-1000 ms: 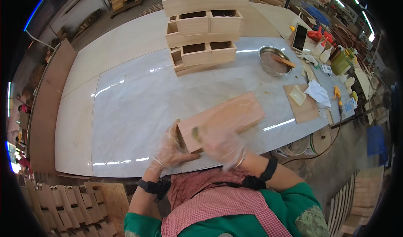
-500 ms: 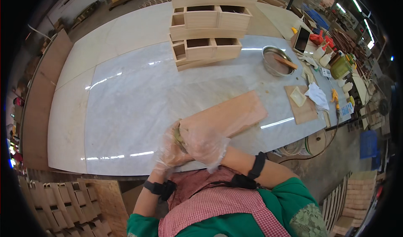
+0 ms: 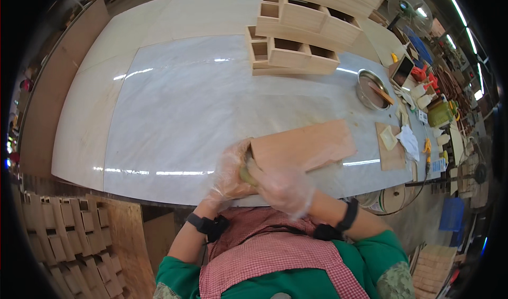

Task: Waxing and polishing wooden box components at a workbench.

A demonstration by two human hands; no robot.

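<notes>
We see a wide work table [image 3: 174,108] covered with a shiny pale sheet, and near its near edge lies a flat wooden board [image 3: 304,145], a little tilted, with its left end at the hands. Both hands wear thin clear plastic gloves. The left hand [image 3: 230,172] is curled around the left end of the board and touches it there. The right hand [image 3: 283,188] is closed around a small yellowish-green thing [image 3: 246,175], pressed against the near left corner of the board; what kind of thing it is we cannot tell, because the glove hides most of it. The two hands are close together, almost touching.

At the far side of the table stands a stack of open wooden boxes [image 3: 296,50], like small drawers. Their compartments look dark, and we cannot tell if something is inside. To the right of them is a round metal bowl [image 3: 372,89] with a flat stick [image 3: 382,93] lying in it, leaning on the rim. Near the right edge lies a small wooden plate [image 3: 391,146], and on it a pale square piece [image 3: 388,138] and a crumpled white cloth [image 3: 409,141]. Further right there are bottles and tools, too small to tell apart.

On the floor at the near left, many small wooden boxes [image 3: 69,230] stand in rows
</notes>
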